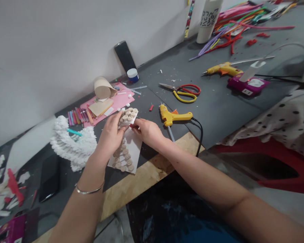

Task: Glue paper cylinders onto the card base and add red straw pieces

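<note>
A white card (134, 146) lies on the dark table, covered with several small tan paper rolls (128, 116) stuck in rows. My left hand (111, 135) rests on the card's left side, fingers curled and pressing among the rolls. My right hand (147, 130) is at the card's right edge, fingers pinched on something small and red that I cannot make out. A yellow glue gun (173, 116) lies just right of my right hand, its black cord running off the table's front edge.
A white fringed paper piece (72, 143) lies left. Pink paper (116, 101), a tan paper cone (103, 88) and coloured sticks sit behind. Scissors (184, 91), a second glue gun (223, 69), a purple box (248, 84), pipe cleaners (230, 27) and a phone (49, 177) are around.
</note>
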`<state>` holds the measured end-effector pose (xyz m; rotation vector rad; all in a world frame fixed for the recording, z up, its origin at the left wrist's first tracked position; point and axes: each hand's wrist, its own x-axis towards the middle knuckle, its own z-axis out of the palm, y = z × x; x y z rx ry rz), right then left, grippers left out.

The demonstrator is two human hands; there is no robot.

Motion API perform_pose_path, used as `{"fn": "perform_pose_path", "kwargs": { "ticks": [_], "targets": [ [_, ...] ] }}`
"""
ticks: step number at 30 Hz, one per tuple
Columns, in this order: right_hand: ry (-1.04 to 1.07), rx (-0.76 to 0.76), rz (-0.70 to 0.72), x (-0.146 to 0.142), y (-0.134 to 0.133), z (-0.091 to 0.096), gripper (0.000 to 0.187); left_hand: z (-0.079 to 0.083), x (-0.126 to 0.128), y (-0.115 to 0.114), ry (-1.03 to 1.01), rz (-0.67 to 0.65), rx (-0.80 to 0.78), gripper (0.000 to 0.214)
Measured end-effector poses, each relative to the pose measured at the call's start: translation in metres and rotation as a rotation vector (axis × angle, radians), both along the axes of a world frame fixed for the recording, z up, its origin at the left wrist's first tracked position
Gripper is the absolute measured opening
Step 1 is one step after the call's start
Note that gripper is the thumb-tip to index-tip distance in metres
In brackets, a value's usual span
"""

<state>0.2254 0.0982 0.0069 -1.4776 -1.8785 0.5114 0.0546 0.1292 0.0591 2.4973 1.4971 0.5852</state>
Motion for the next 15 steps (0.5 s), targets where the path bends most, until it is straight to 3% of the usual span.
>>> {"fn": "perform_pose_path", "kwargs": {
  "ticks": [15],
  "targets": [
    [0.049,-0.012,0.005,0.0032,-0.0023,0.0019,0.016,-0.0005,0.002,0.0002,0.003,-0.02,0.011,0.059]
  ]
}}
